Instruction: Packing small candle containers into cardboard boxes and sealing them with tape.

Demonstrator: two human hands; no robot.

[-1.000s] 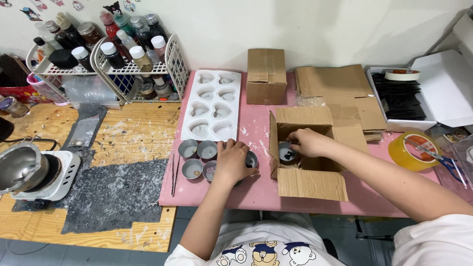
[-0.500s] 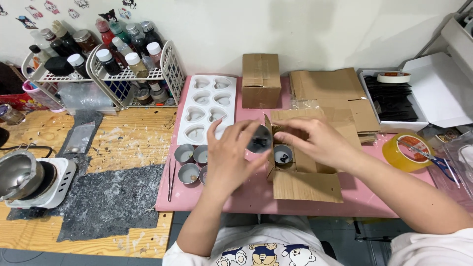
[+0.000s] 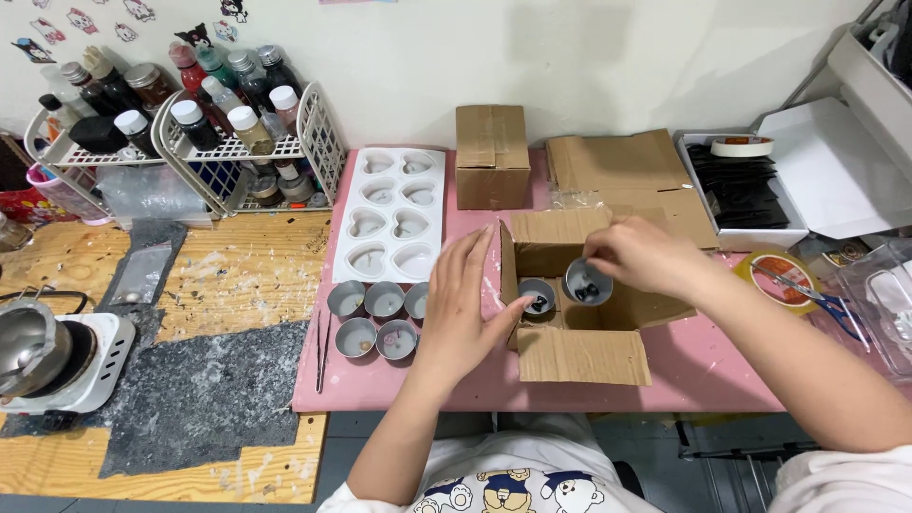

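Two small round tins sit in play inside the open cardboard box (image 3: 579, 328) in the middle of the pink mat (image 3: 684, 375); the right hand (image 3: 641, 256) pinches one tin (image 3: 588, 282) by its rim with fingertips clenched on it, holding it just above the box floor; the second tin (image 3: 537, 296) rests down in the box right beside the left thumb; the left hand (image 3: 464, 309) is spread flat against the box's left wall, fingers open and not gripping anything, more like steadying the box; just left of that hand there's a cluster of five more little tins (image 3: 375, 318) on the mat, partly hidden by the palm so I can't tell if there's another one under it; next to those lies a pair of thin tweezers (image 3: 323, 351); behind them is a white heart-shaped mold tray (image 3: 389, 214); a closed small cardboard box (image 3: 492, 157) stands at the back by the wall, with flattened cardboard (image 3: 627, 171) beside it; over on the far left a white wire rack of bottles (image 3: 237, 152) and a small hotplate with a metal pot (image 3: 43, 356) sit on the wooden table (image 3: 237, 275); off to the right there's a roll of yellow tape (image 3: 784, 275) with scissors (image 3: 822, 299) lying across it, and a white box of black strips (image 3: 741, 185); the raised box flaps crowd both hands a bit.
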